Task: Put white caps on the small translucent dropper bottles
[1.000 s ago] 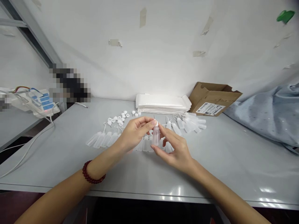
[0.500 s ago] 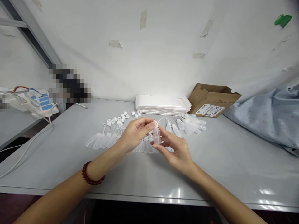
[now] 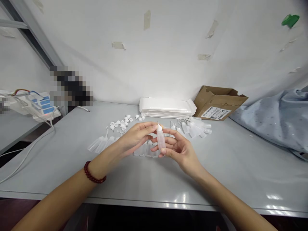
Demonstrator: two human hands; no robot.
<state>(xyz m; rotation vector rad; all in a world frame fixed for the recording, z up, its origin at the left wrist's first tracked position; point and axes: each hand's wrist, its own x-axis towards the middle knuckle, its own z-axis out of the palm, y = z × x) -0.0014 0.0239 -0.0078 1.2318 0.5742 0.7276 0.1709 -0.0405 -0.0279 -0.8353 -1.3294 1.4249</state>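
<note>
At the far left we locate a white power strip (image 3: 44, 104) with blue sections. To its right, on the counter (image 3: 60, 160), we have a group of translucent bottles (image 3: 97, 143) lying flat, with loose white caps (image 3: 117, 123) farther back. Our left hand (image 3: 134, 136) is narrowed, pinching the needle-tipped cap (image 3: 159, 128) of the raised bottle (image 3: 161, 140), which leans slightly left at mid-counter. White packaging (image 3: 168, 104) is stacked beyond. Our right hand (image 3: 184, 154) holds the bottle's body between thumb and fingers. Farther right we find a bottle cluster (image 3: 194, 129), an open carton (image 3: 220, 99) and pale blue fabric (image 3: 271, 118).
</note>
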